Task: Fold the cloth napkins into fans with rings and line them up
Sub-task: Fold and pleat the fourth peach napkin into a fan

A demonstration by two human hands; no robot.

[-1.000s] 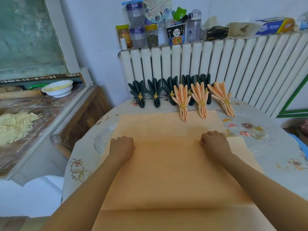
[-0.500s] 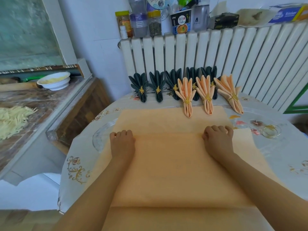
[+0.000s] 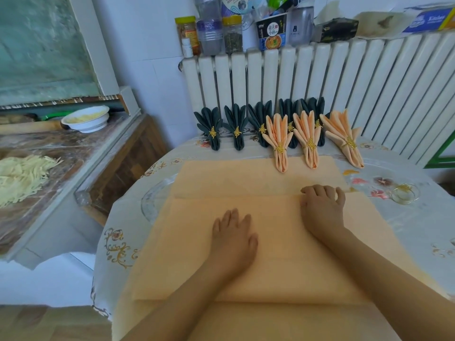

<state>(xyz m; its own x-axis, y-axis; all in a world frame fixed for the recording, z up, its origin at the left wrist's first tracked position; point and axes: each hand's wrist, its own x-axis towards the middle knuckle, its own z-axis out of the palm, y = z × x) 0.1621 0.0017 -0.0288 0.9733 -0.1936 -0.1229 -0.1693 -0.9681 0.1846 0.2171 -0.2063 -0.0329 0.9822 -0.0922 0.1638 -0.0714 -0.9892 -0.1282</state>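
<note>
Peach napkin (image 3: 246, 279) is creasing: my left hand (image 3: 234, 238) has slid inward, now flattening it open-palmed, while my right hand (image 3: 321, 209) is pinching the fold.

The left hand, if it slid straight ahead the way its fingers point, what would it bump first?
Probably the folded edge of the peach napkin under the left hand; beyond that, the peach fan.
</note>
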